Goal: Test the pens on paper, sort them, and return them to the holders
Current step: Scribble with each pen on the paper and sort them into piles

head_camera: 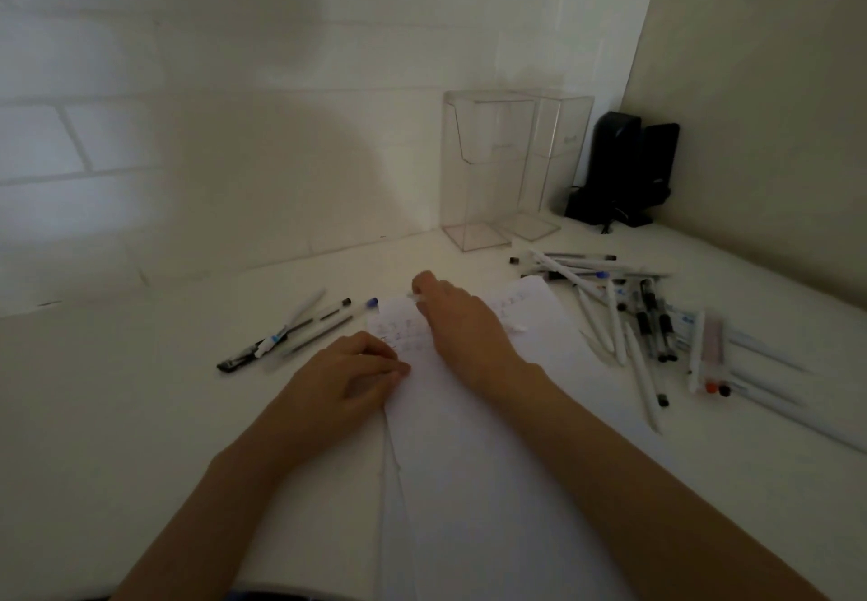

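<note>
Head view: right hand pinches a white pen on scribbled paper; left hand, fingers loosely curled, rests on its edge.

Pens right of paper

We see a white table under white paper patterned with faint scribbles. The wall behind shows a pale brick pattern; the side wall is beige. The holders are clear, the device black. The pens are mostly white or clear, capped black, blue and red; the pen that the right hand grips is white
</note>
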